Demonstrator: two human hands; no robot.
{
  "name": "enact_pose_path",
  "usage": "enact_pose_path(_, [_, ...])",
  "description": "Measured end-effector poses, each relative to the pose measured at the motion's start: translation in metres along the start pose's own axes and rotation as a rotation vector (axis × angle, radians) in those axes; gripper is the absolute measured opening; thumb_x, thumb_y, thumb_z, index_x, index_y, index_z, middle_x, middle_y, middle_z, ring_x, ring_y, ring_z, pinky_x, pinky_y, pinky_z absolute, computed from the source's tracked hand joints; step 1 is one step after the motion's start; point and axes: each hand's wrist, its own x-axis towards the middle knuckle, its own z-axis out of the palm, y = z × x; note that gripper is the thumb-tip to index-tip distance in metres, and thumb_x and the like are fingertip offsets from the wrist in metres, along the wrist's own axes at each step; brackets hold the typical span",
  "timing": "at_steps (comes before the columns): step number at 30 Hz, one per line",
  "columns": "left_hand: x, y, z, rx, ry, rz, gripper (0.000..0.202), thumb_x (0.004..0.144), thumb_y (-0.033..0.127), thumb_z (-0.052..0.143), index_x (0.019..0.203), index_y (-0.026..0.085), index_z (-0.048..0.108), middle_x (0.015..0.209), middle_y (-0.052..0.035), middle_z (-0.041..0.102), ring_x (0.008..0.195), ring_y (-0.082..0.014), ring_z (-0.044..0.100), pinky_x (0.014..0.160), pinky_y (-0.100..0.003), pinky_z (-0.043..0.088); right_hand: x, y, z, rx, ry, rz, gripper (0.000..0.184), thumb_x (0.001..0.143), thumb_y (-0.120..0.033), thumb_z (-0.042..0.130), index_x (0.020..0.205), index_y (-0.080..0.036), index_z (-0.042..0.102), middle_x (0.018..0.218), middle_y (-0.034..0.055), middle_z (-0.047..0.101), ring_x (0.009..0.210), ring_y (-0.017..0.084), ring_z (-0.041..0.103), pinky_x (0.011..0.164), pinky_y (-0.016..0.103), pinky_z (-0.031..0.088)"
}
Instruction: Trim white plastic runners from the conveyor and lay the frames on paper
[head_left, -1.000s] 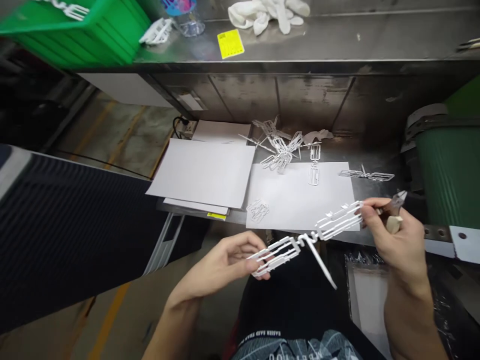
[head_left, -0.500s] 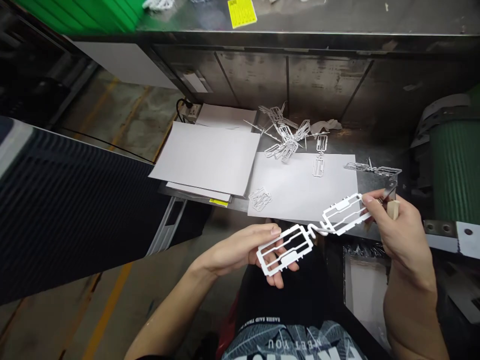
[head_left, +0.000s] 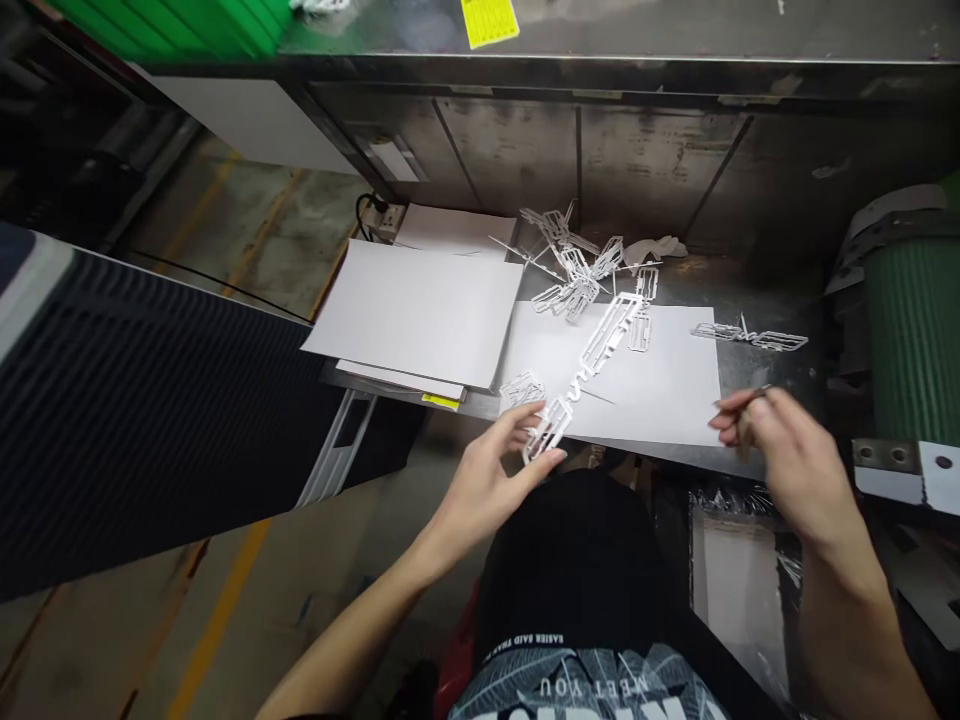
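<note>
My left hand (head_left: 499, 465) pinches the lower end of a white moulded plastic frame piece (head_left: 611, 335). This piece is two slotted rectangular frames joined by a curly link, and it slants up and away over a white sheet (head_left: 675, 385). My right hand (head_left: 787, 440) is apart from it, near the sheet's right corner, with its fingers closed round a small tool with a metal blade and a tan part, mostly hidden and blurred. Small loose frames (head_left: 523, 388) lie on the sheet beside my left hand. Behind the held piece is a tangled pile of similar white frames (head_left: 574, 275).
Another double frame (head_left: 750, 335) lies on the metal bench to the right. Stacked white sheets (head_left: 412, 310) stand on the left. A green ribbed cylinder (head_left: 911, 330) is at the right, and a metal shelf (head_left: 637, 35) crosses the back.
My left hand has swung the white frame piece from a low slant to a steeper one, its far end now over the sheet. My right hand has let go of that piece and drawn slightly downward.
</note>
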Motion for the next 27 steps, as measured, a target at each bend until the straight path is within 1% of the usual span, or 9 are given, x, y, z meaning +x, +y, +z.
enact_pose_path(1, [-0.001, -0.005, 0.001, 0.188, 0.115, 0.14, 0.055, 0.097, 0.035, 0.076, 0.146, 0.021, 0.056, 0.129, -0.0052, 0.067, 0.117, -0.0115, 0.066, 0.102, -0.022, 0.054, -0.004, 0.002, 0.005, -0.085, -0.126, -0.014, 0.047, 0.105, -0.067, 0.052, 0.115, -0.025, 0.071, 0.106, 0.0025, 0.071, 0.096, 0.017, 0.067, 0.087, 0.033, 0.052])
enact_pose_path(2, [-0.001, -0.009, 0.003, 0.322, 0.183, 0.258, 0.054, 0.097, 0.029, 0.076, 0.147, 0.022, 0.056, 0.132, -0.0043, 0.067, 0.121, -0.0117, 0.064, 0.105, -0.022, 0.054, -0.009, 0.003, 0.012, -0.135, -0.256, -0.032, 0.043, 0.106, -0.064, 0.052, 0.116, -0.027, 0.071, 0.11, 0.0002, 0.071, 0.099, 0.016, 0.067, 0.088, 0.032, 0.05])
enact_pose_path(3, [-0.001, -0.012, 0.004, 0.406, 0.217, 0.349, 0.055, 0.096, 0.023, 0.075, 0.148, 0.022, 0.055, 0.135, -0.0043, 0.066, 0.123, -0.0118, 0.064, 0.106, -0.022, 0.053, -0.013, 0.003, 0.021, -0.159, -0.375, -0.054, 0.039, 0.107, -0.062, 0.052, 0.116, -0.029, 0.071, 0.111, -0.0018, 0.07, 0.101, 0.015, 0.066, 0.088, 0.032, 0.049])
enact_pose_path(5, [-0.002, -0.012, 0.006, 0.454, 0.233, 0.44, 0.058, 0.095, 0.016, 0.075, 0.149, 0.02, 0.053, 0.134, -0.0061, 0.065, 0.122, -0.0126, 0.064, 0.104, -0.022, 0.055, -0.017, 0.0, 0.043, -0.173, -0.524, -0.078, 0.039, 0.109, -0.061, 0.049, 0.115, -0.029, 0.069, 0.111, -0.0033, 0.069, 0.1, 0.014, 0.064, 0.086, 0.032, 0.046])
enact_pose_path(7, [-0.002, -0.01, 0.007, 0.452, 0.234, 0.465, 0.061, 0.093, 0.012, 0.076, 0.149, 0.019, 0.053, 0.132, -0.0069, 0.064, 0.119, -0.0127, 0.065, 0.099, -0.021, 0.056, -0.017, -0.006, 0.063, -0.175, -0.603, -0.066, 0.044, 0.11, -0.064, 0.044, 0.112, -0.026, 0.067, 0.108, -0.0027, 0.068, 0.097, 0.014, 0.062, 0.086, 0.033, 0.044])
enact_pose_path(10, [-0.003, -0.005, 0.008, 0.439, 0.223, 0.491, 0.062, 0.091, 0.01, 0.077, 0.148, 0.018, 0.053, 0.132, -0.0068, 0.064, 0.123, -0.0132, 0.064, 0.106, -0.023, 0.056, -0.012, -0.014, 0.078, -0.164, -0.63, -0.041, 0.052, 0.11, -0.067, 0.04, 0.102, -0.021, 0.063, 0.096, -0.0019, 0.065, 0.087, 0.013, 0.058, 0.081, 0.033, 0.041])
enact_pose_path(13, [-0.003, -0.005, 0.008, 0.438, 0.192, 0.51, 0.062, 0.091, 0.009, 0.077, 0.148, 0.017, 0.053, 0.134, -0.0075, 0.064, 0.126, -0.0139, 0.062, 0.114, -0.027, 0.053, -0.006, -0.019, 0.08, -0.148, -0.621, -0.035, 0.055, 0.11, -0.068, 0.039, 0.095, -0.019, 0.059, 0.089, -0.0012, 0.063, 0.081, 0.012, 0.055, 0.077, 0.033, 0.039])
enact_pose_path(21, [-0.001, -0.007, 0.009, 0.478, 0.154, 0.558, 0.065, 0.09, 0.008, 0.078, 0.148, 0.015, 0.052, 0.135, -0.0098, 0.065, 0.128, -0.0153, 0.062, 0.117, -0.029, 0.051, -0.004, -0.02, 0.079, -0.141, -0.645, -0.004, 0.059, 0.109, -0.071, 0.037, 0.099, -0.019, 0.063, 0.095, -0.0003, 0.067, 0.088, 0.014, 0.06, 0.081, 0.033, 0.042])
enact_pose_path(27, [0.002, -0.009, 0.012, 0.508, 0.145, 0.578, 0.062, 0.091, 0.008, 0.077, 0.147, 0.014, 0.053, 0.135, -0.01, 0.066, 0.128, -0.0153, 0.063, 0.117, -0.029, 0.051, -0.002, -0.016, 0.08, -0.124, -0.599, -0.008, 0.066, 0.111, -0.07, 0.028, 0.087, -0.018, 0.061, 0.085, 0.0007, 0.065, 0.081, 0.015, 0.059, 0.082, 0.032, 0.038])
